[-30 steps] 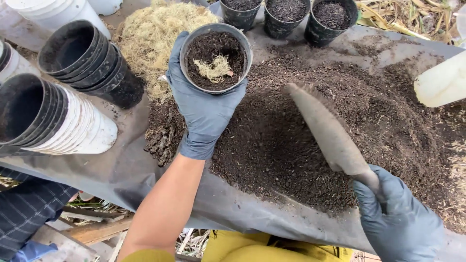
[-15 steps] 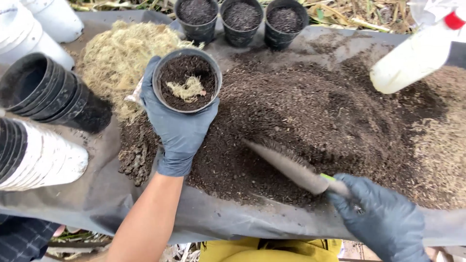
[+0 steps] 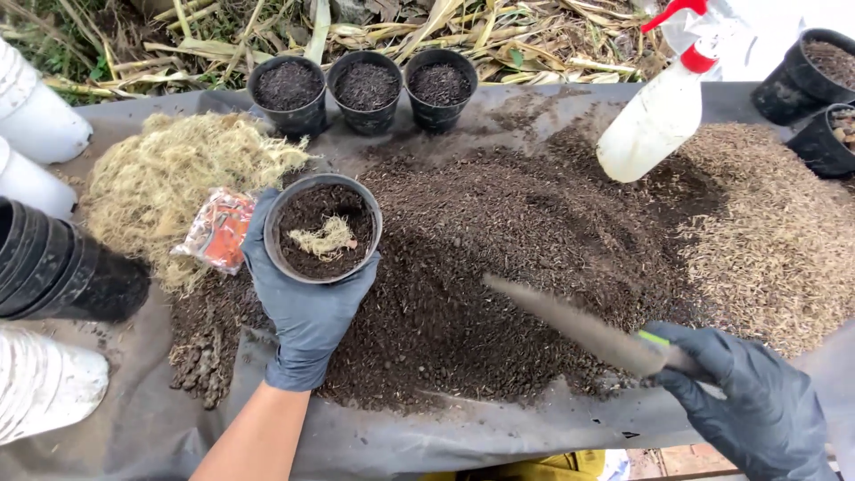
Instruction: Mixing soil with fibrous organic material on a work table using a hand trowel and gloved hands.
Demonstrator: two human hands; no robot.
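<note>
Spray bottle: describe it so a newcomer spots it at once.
Start at the big dark soil heap on the grey sheet. At its upper right edge lies the spray bottle, tilted. It is the only white, translucent thing with a red trigger; its neighbours are black pots.

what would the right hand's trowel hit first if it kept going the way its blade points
The right hand holds a trowel whose blade points up and left, low over the dark soil pile. Going straight on, it would probably dig into that soil first; beyond it in line is the black pot in the left hand, though the blade's height is unclear.

just the one head cam, looking steeply down and close at the grey plastic-sheeted potting table [image 3: 134, 428], ground litter behind
</note>
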